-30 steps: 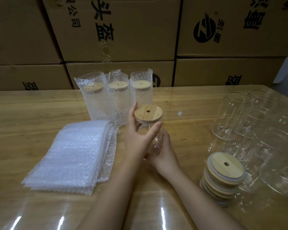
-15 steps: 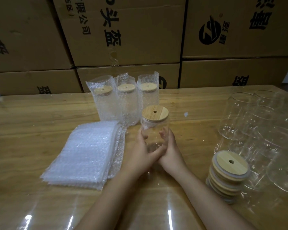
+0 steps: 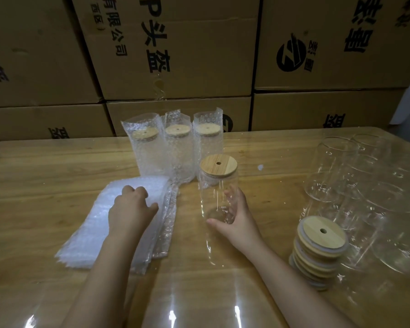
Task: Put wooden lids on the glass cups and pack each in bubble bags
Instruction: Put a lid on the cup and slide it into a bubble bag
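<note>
A clear glass cup (image 3: 214, 197) with a round wooden lid (image 3: 218, 165) on top stands upright at the table's middle. My right hand (image 3: 234, 217) grips its lower body from the right. My left hand (image 3: 130, 209) rests with curled fingers on the stack of flat bubble bags (image 3: 104, 221) to the left; whether it pinches a bag I cannot tell. Three lidded cups in bubble bags (image 3: 178, 147) stand in a row behind. A stack of wooden lids (image 3: 317, 249) sits at the right, with several bare glass cups (image 3: 355, 185) beyond it.
The wooden table (image 3: 45, 176) has a glossy transparent cover. Stacked cardboard boxes (image 3: 175, 55) form a wall along its far edge.
My left hand has let go of the lidded cup and moved left onto the bubble bag stack. My right hand keeps hold of the cup.
</note>
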The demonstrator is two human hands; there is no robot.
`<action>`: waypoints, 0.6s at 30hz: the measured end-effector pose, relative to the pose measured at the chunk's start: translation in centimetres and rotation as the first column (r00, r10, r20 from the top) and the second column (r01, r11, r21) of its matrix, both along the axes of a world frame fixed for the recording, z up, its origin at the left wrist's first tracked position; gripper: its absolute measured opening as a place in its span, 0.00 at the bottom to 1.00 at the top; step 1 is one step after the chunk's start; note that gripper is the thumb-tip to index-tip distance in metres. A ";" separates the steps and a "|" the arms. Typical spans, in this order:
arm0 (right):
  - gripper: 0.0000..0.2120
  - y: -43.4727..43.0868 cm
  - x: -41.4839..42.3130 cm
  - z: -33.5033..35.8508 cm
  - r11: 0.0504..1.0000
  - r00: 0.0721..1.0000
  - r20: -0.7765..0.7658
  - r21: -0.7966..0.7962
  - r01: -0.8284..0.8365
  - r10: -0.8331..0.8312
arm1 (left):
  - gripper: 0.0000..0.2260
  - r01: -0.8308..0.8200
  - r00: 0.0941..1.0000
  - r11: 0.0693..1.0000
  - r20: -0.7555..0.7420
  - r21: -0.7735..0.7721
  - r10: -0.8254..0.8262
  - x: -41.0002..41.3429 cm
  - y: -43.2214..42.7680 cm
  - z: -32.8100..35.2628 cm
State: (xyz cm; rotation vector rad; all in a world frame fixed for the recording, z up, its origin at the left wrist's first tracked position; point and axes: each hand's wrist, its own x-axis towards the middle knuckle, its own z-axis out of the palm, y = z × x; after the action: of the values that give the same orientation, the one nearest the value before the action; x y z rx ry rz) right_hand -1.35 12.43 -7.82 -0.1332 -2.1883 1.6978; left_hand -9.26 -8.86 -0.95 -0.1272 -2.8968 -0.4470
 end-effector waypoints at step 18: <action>0.32 -1.6 2.3 2.3 0.984 0.971 -0.161 -0.018 0.175 -0.176 | 0.03 0.360 0.893 0.924 -0.336 0.132 -0.300 4.6 0.7 9.6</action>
State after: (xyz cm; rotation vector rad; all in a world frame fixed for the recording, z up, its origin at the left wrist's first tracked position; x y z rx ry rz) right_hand 0.95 10.84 -5.50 -0.1779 -1.9930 1.5583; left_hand -4.65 -8.16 8.61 -0.6119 -2.5074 -0.6917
